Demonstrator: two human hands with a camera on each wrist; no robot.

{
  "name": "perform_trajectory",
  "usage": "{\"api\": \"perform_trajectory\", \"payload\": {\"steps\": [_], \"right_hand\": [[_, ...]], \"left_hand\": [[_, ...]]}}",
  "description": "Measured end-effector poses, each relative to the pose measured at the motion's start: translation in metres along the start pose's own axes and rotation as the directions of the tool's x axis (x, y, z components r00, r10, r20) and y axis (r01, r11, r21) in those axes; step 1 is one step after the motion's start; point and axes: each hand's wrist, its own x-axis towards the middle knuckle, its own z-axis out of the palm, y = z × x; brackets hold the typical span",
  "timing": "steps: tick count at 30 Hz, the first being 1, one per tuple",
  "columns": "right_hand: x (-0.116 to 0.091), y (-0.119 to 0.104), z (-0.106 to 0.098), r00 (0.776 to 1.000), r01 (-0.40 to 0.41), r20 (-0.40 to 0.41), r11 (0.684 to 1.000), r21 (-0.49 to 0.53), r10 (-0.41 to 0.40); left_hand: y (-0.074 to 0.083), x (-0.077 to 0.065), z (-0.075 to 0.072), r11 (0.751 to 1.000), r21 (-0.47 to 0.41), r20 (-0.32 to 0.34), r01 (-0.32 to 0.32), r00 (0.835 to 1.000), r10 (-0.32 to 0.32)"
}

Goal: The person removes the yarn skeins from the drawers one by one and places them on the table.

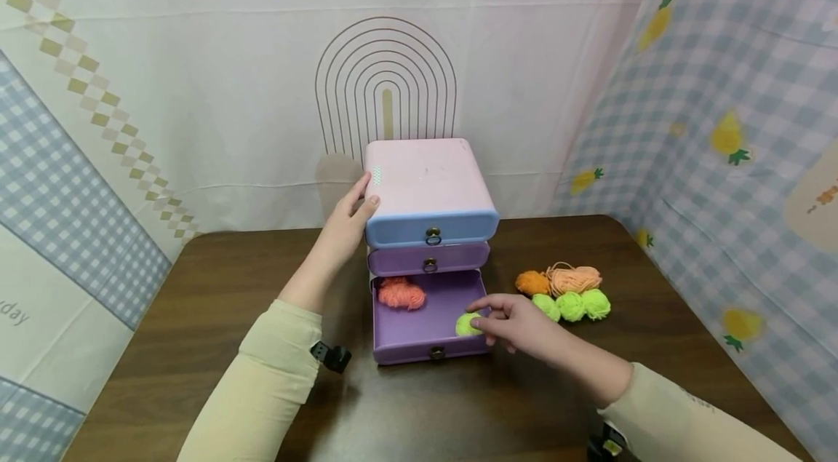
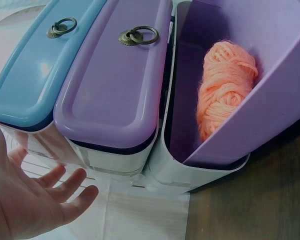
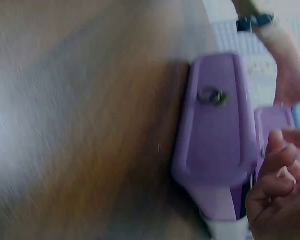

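Note:
A small drawer cabinet (image 1: 425,178) with a pink top stands on the table, its bottom purple drawer (image 1: 435,353) pulled out. My left hand (image 1: 343,229) rests against the cabinet's upper left side, its fingers spread in the left wrist view. Over the right wall of the drawer is my right hand (image 1: 520,324), fingers loosely bent. Its thumb and index fingertips overlap a lime-green yarn ball (image 1: 464,325) in the drawer's front right corner. No yarn shows between the fingers in the right wrist view. A coral yarn skein (image 2: 225,90) lies at the drawer's back left.
Right of the cabinet lie several lime-green yarn balls (image 1: 572,307), an orange yarn ball (image 1: 532,282) and a peach yarn skein (image 1: 576,279). Above the pulled-out drawer are a purple drawer (image 1: 458,258) and a blue drawer (image 1: 468,227), both pushed in. A patterned cloth hangs behind.

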Motion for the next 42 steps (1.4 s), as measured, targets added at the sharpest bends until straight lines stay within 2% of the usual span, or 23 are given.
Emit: {"api": "perform_trajectory", "payload": {"steps": [2,4,8,11,14,23,28,31,38,42], "right_hand": [[0.005,0.002,-0.005,1.000,0.013,0.010,0.999,-0.032,-0.013],[0.011,0.004,-0.010,1.000,0.017,0.017,0.998,-0.066,-0.016],[0.019,0.007,-0.018,0.999,0.039,0.037,0.985,-0.167,-0.033],[0.025,0.008,-0.021,0.996,0.069,0.064,0.965,-0.255,-0.055],[0.030,0.008,-0.022,0.994,0.090,0.093,0.945,-0.313,-0.064],[0.039,0.004,-0.029,0.973,0.154,0.215,0.919,-0.362,-0.078],[0.045,0.003,-0.033,0.963,0.164,0.266,0.895,-0.415,-0.053],[0.048,0.003,-0.034,0.957,0.161,0.288,0.884,-0.439,-0.031],[0.052,0.000,-0.030,0.949,0.171,0.315,0.833,-0.526,0.004],[0.054,-0.002,-0.029,0.946,0.167,0.323,0.807,-0.566,0.031]], "left_hand": [[0.000,0.000,0.000,1.000,-0.011,0.006,0.005,1.000,-0.005],[0.010,-0.005,-0.001,1.000,-0.011,0.017,0.021,1.000,-0.021],[0.010,-0.005,-0.001,1.000,-0.009,0.020,0.028,0.999,-0.028],[0.001,-0.001,0.000,1.000,-0.010,0.006,0.010,1.000,-0.010],[0.002,-0.002,0.000,1.000,-0.006,0.001,0.005,1.000,-0.005],[0.001,-0.001,0.000,1.000,-0.006,0.002,0.006,1.000,-0.006],[0.002,0.000,0.000,1.000,-0.015,0.011,0.017,1.000,-0.017],[0.007,-0.002,-0.001,0.999,-0.022,0.023,0.035,0.999,-0.034],[0.042,-0.018,-0.004,0.999,-0.001,0.034,0.050,0.998,-0.050],[0.046,-0.022,-0.004,0.999,0.002,0.031,0.050,0.998,-0.051]]}}
